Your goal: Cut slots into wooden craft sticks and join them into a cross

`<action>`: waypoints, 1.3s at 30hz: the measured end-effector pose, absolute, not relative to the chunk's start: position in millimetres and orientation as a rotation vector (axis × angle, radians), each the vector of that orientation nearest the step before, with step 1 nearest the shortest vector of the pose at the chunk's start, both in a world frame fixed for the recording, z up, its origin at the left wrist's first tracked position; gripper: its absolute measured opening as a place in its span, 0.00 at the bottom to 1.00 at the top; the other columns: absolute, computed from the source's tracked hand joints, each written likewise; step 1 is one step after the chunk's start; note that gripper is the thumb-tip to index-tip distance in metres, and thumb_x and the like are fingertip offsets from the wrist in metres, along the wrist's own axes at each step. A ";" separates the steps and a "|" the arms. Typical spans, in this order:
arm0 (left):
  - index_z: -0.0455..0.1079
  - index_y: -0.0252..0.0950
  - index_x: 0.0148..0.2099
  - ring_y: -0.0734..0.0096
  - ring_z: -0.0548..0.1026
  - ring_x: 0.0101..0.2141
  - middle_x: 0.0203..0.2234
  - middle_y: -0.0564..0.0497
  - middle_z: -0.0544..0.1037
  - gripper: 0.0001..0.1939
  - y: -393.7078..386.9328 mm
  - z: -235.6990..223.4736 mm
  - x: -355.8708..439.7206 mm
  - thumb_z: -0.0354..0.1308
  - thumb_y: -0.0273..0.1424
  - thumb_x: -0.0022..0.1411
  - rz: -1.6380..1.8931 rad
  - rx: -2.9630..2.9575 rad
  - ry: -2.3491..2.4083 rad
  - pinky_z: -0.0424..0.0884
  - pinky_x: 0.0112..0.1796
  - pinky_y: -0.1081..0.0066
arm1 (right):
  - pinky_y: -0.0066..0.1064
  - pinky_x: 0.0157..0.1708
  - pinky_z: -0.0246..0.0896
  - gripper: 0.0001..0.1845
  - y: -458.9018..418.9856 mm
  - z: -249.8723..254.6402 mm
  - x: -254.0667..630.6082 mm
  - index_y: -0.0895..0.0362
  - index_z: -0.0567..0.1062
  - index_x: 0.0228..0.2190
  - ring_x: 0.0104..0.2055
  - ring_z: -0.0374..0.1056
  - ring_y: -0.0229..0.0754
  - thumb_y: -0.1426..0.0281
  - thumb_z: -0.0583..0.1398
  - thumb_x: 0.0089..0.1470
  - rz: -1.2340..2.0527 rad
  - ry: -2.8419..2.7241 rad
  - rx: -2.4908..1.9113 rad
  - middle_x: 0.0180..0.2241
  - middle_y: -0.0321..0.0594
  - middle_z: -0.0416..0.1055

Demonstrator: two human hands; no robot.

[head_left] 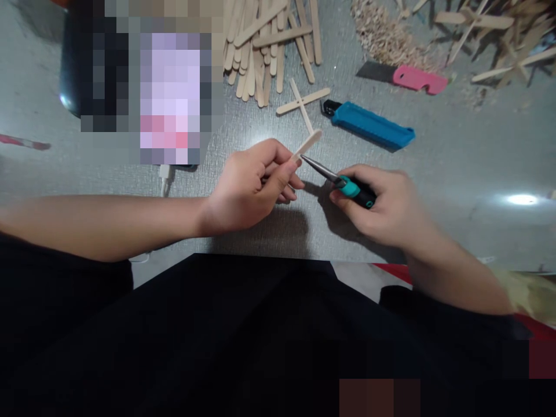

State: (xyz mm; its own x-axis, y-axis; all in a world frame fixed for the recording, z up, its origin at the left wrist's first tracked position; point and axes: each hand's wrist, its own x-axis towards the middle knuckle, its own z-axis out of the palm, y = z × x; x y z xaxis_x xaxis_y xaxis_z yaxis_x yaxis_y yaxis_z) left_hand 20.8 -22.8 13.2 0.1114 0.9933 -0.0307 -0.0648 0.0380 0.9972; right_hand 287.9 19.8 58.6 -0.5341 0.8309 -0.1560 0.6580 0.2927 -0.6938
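Observation:
Between the thumb and fingers of my left hand is a pale wooden craft stick, its rounded end pointing up and to the right. My right hand is closed around needle-nose pliers with black and teal handles. The slim metal jaws meet the stick near my left fingertips; whether they grip it or only touch it I cannot tell. Just beyond lies a cross of two craft sticks, flat on the table. A blue utility knife rests to the right of that cross.
A heap of loose craft sticks lies at the back. Behind the blue knife are a pink-handled blade and wood shavings. Stick assemblies stand at the far right. On the left, a white cable runs from a blurred-out device.

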 end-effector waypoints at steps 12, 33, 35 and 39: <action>0.74 0.37 0.46 0.72 0.88 0.29 0.33 0.49 0.89 0.17 -20.5 14.2 17.3 0.63 0.45 0.83 1.080 1.067 1.000 0.85 0.31 0.74 | 0.47 0.34 0.68 0.04 19.6 55.7 284.7 0.46 0.80 0.42 0.32 0.75 0.51 0.65 0.68 0.64 0.909 -2.332 -1.312 0.33 0.37 0.81; 0.80 0.40 0.47 0.68 0.88 0.30 0.33 0.49 0.89 0.13 -19.9 16.4 15.7 0.64 0.43 0.82 1.032 1.096 0.987 0.86 0.33 0.68 | 0.45 0.34 0.67 0.05 19.1 54.0 283.5 0.48 0.79 0.42 0.33 0.78 0.51 0.65 0.68 0.64 0.816 -2.375 -1.251 0.34 0.39 0.82; 0.80 0.40 0.47 0.68 0.88 0.30 0.32 0.49 0.89 0.12 -19.7 17.0 15.8 0.65 0.43 0.81 1.014 1.087 0.988 0.86 0.33 0.68 | 0.44 0.33 0.66 0.05 19.6 53.3 284.2 0.49 0.79 0.42 0.33 0.78 0.51 0.66 0.68 0.63 0.809 -2.371 -1.230 0.34 0.39 0.82; 0.80 0.40 0.47 0.68 0.87 0.30 0.32 0.49 0.89 0.11 -19.2 17.2 15.7 0.65 0.42 0.81 1.002 1.063 0.985 0.86 0.32 0.69 | 0.47 0.35 0.69 0.05 20.3 53.0 285.9 0.47 0.80 0.43 0.35 0.78 0.53 0.65 0.68 0.65 0.822 -2.384 -1.241 0.35 0.40 0.83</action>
